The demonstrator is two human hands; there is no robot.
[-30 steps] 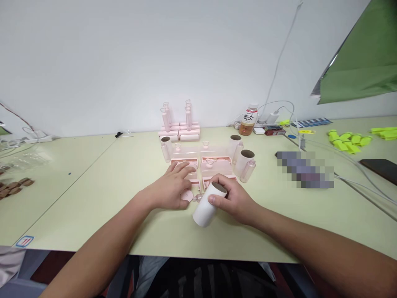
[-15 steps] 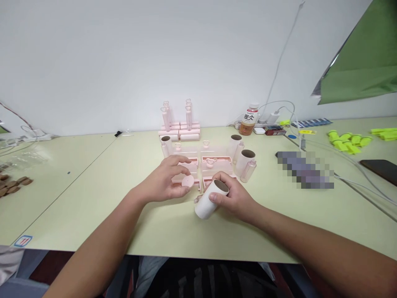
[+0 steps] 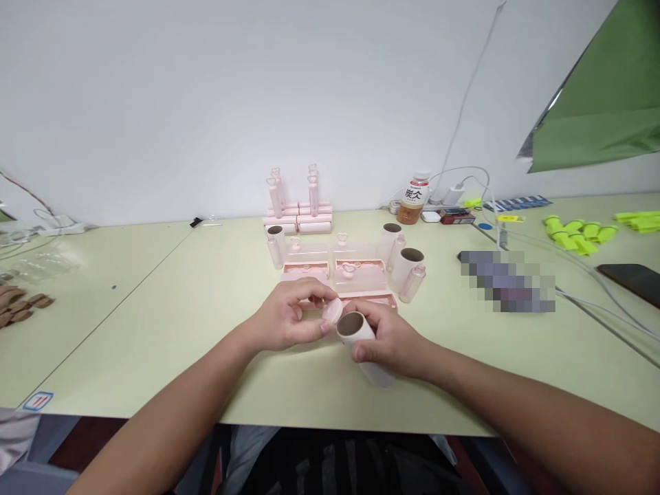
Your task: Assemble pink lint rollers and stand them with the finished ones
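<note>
Between its thumb and fingertips my left hand (image 3: pixel 293 313) pinches a round pink cap (image 3: pixel 333 311) by the edge. The cap is tilted and close beside the open end of a white cardboard tube (image 3: pixel 379 375). My right hand (image 3: pixel 394 337) is wrapped round that tube, which leans with its brown-lined mouth up and to the left. Just beyond my hands lie open pink cases (image 3: pixel 361 280) with heart-shaped pulls on clear lids. Part of the nearest pink tray (image 3: pixel 384 300) is hidden behind my fingers.
White tubes (image 3: pixel 411 265) and small clear pink bottles (image 3: pixel 413 283) stand right of the cases. Finished-looking pink pieces (image 3: pixel 315 223) are stacked by the wall, near a drink bottle (image 3: pixel 414 199). Cables, a phone (image 3: pixel 632 282) and yellow-green pieces (image 3: pixel 582 237) lie right; brown pieces (image 3: pixel 20 306) lie left.
My left hand has moved right with the cap, up to the tube. In my right hand the tube has turned, its mouth now pointing up-left towards the cap.
</note>
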